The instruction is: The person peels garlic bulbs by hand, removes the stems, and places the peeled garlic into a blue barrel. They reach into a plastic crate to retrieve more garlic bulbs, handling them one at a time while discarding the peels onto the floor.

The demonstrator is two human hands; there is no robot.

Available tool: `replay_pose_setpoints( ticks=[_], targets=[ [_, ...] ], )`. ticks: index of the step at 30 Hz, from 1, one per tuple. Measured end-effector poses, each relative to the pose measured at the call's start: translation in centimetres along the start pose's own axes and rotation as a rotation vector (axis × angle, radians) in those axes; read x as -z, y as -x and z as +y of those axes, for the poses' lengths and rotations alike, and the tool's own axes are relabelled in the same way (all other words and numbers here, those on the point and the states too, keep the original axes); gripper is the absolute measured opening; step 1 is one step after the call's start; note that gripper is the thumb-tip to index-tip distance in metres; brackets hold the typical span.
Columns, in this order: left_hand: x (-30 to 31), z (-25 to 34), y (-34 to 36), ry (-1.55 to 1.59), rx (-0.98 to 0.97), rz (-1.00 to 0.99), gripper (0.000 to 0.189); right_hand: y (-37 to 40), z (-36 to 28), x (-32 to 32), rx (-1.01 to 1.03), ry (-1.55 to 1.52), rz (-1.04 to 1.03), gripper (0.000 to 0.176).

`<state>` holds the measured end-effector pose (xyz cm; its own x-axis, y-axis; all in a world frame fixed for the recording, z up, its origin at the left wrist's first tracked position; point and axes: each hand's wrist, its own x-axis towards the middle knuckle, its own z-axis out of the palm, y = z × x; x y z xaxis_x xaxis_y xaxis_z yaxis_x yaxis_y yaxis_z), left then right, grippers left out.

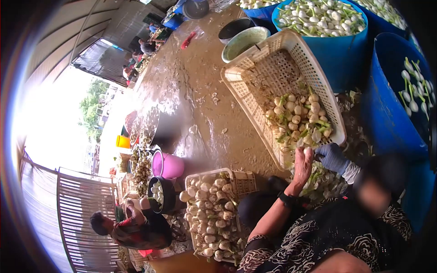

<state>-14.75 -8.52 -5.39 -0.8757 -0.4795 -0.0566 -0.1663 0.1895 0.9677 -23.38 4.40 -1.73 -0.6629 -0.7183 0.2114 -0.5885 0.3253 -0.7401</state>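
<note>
My left hand [302, 167], bare and with a dark watch at the wrist, is closed around a small whitish bulb that looks like garlic [308, 151]. Close beside it, my right hand [332, 158] wears a grey-blue glove. Its fingers are curled near the bulb, and what they grip is too small to make out. Both hands are over the near end of a cream plastic crate [255, 107], where a heap of bulbs with green stems [298, 116] lies. Pale peelings and leaves [322, 179] are below my hands.
Blue tubs [318, 54] of white bulbs stand at upper right, another blue tub [387, 100] nearer. A crate of unpeeled bulbs [211, 214] is at lower middle. Beyond it are a black bucket [167, 195], a pink bucket [169, 164] and a seated co-worker [139, 230]. The floor [195, 91] is wet.
</note>
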Motion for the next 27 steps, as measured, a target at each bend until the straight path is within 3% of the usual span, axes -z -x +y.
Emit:
replay_pose_setpoints(
  ticks=[1, 4, 8, 10, 11, 12, 13, 14, 15, 16, 18, 20, 21, 23, 24, 26, 27],
  targets=[
    [0.2, 1.1, 0.2, 0.04, 0.064, -0.044, 0.047, -0.1, -0.2, 0.1, 0.008, 0.014, -0.004, 0.014],
    [0.1, 0.6, 0.1, -0.095, -0.078, -0.016, 0.05, 0.1, -0.5, 0.2, -0.021, -0.017, 0.01, 0.014],
    [0.0, 1.0, 0.3, -0.081, -0.082, -0.005, 0.052, 0.5, 1.3, -0.7, -0.157, -0.168, -0.024, 0.012],
    [0.7, 2.3, 0.1, 0.064, 0.01, -0.09, 0.049, 0.6, 3.0, -2.0, -0.168, -0.375, 0.017, 0.011],
    [1.2, 4.0, 0.1, 0.293, 0.122, -0.131, 0.044, 0.7, 2.7, -1.6, -0.372, -0.699, -0.074, 0.011],
    [1.4, 3.4, -0.3, 0.428, 0.05, -0.132, 0.042, 0.9, 3.6, -1.8, -0.461, -0.97, -0.103, 0.011],
    [2.0, 4.0, -0.3, 0.615, 0.158, -0.174, 0.039, 1.1, 5.2, -2.6, -0.049, -0.48, -0.071, 0.015],
    [2.1, 4.6, -0.3, 0.739, 0.14, -0.177, 0.037, 0.9, 2.1, -0.9, -0.325, -0.795, -0.097, 0.025],
    [2.4, 4.7, -0.6, 0.791, 0.132, -0.2, 0.036, 0.7, 1.9, 0.0, 0.113, -0.264, -0.032, 0.034],
    [2.4, 5.2, -0.6, 0.929, 0.12, -0.232, 0.038, 0.4, 2.0, 0.1, 0.121, -0.163, -0.041, 0.037],
    [2.3, 4.8, -0.5, 0.96, 0.113, -0.17, 0.044, 0.5, 2.3, -0.5, 0.267, -0.002, 0.162, 0.032],
    [2.1, 5.4, -0.3, 0.906, 0.08, -0.12, 0.042, -0.4, -0.1, 1.7, -0.459, -0.863, -0.24, 0.025],
    [1.8, 5.3, -0.3, 0.906, 0.085, -0.133, 0.042, -0.3, 0.3, 1.0, -0.466, -0.863, -0.228, 0.025],
    [1.4, 5.1, -0.3, 0.785, 0.127, -0.089, 0.039, -0.2, 1.3, -0.7, -0.06, -0.587, -0.042, 0.019],
    [1.4, 5.2, -0.2, 0.784, 0.131, -0.099, 0.039, 0.1, 1.6, -0.9, -0.067, -0.586, -0.033, 0.019],
    [1.9, 6.3, -0.2, 0.438, 0.245, -0.145, 0.034, 0.3, 1.7, -0.9, -0.268, -0.711, -0.093, 0.016],
    [2.2, 6.1, -0.4, 0.49, 0.274, -0.18, 0.032, 0.4, 2.1, -1.4, -0.313, -0.808, -0.096, 0.016]
  ],
)
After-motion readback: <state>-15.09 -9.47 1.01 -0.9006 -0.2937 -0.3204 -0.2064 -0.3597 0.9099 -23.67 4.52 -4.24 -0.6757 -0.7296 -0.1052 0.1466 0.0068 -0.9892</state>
